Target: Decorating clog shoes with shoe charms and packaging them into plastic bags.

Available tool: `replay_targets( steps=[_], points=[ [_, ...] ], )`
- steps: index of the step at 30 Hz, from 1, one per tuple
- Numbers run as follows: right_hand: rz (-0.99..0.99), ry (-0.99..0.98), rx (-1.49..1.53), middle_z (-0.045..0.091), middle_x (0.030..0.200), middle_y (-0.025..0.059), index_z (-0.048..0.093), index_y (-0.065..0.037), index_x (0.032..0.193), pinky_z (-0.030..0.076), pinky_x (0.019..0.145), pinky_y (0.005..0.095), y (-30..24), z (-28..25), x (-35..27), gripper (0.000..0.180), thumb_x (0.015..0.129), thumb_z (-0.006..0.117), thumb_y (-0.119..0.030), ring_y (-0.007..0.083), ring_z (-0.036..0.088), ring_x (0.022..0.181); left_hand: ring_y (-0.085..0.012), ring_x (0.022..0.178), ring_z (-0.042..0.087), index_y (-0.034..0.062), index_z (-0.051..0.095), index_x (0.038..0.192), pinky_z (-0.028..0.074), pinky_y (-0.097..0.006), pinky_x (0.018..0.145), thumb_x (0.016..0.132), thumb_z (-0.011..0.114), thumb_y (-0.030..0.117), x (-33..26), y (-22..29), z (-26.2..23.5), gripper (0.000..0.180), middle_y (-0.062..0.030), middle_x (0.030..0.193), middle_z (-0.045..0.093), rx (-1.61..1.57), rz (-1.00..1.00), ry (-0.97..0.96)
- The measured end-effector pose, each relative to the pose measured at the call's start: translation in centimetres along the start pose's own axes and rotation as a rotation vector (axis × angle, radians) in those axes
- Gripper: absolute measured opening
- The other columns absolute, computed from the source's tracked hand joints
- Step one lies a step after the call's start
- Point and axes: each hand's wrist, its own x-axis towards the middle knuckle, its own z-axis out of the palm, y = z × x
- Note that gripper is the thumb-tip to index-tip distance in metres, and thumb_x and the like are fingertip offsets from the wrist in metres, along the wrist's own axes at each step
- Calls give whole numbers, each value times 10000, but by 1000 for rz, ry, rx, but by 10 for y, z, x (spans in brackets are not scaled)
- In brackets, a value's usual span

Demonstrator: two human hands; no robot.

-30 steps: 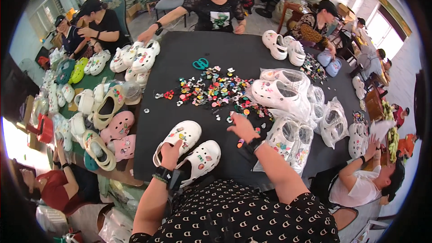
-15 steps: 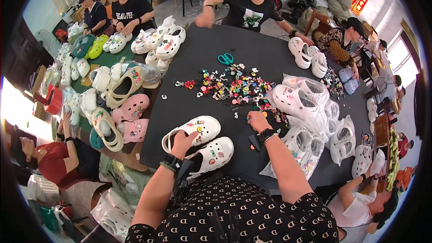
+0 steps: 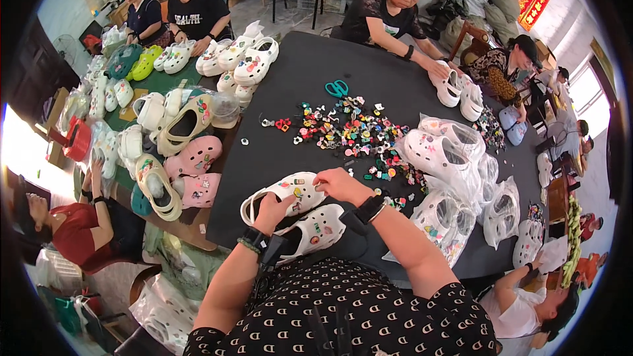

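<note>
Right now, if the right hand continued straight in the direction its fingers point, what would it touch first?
The right hand points leftward onto the upper white foam clog, which its fingertips already touch or nearly touch. So the clog comes first; beyond it lies bare black table. Depth is uncertain.

Two clogs (image 3: 283, 192) lie side by side on the table (image 3: 316, 72) before the worker, both hands on the farther one. Beyond them spreads a heap of charms (image 3: 353, 133), scissors (image 3: 337, 88) behind it. Bagged clogs (image 3: 455, 158) lie right, more clogs (image 3: 178, 151) left.
</note>
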Motion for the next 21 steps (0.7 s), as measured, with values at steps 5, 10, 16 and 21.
replay_targets(
  steps=[5, 10, 16, 21],
  points=[
    [-98, -76, -273, 661, 764, 131, 623, -12, 813, 503, 652, 367, -8, 13, 6, 104, 756, 673, -83, 283, 651, 705, -253, 931, 641, -118, 581, 1034, 490, -340, 800, 782, 735, 314, 1, -7, 0, 524, -203, 1030, 657, -78, 6, -10],
    [-198, -68, -305, 636, 759, 133, 627, -34, 780, 492, 674, 409, 0, 20, 15, 122, 705, 694, -103, 317, 627, 739, -200, 888, 623, -114, 580, 1030, 488, -312, 759, 803, 724, 267, -3, 7, -5, 466, -168, 995, 653, -64, 1, -27],
    [-374, -101, -410, 635, 751, 113, 642, -73, 771, 481, 682, 431, 3, 23, 23, 90, 696, 683, -99, 326, 617, 758, -288, 966, 657, -83, 622, 1047, 495, -371, 840, 803, 712, 211, -4, 4, -4, 392, -210, 1020, 675, -64, 179, -15],
    [-213, -121, -391, 654, 709, 127, 640, -46, 759, 505, 639, 408, -1, 25, 26, 80, 712, 669, -104, 308, 653, 725, -353, 1004, 629, -120, 556, 1076, 482, -392, 868, 800, 716, 267, 8, -16, 7, 502, -276, 1053, 636, 4, 130, -21]
  ],
)
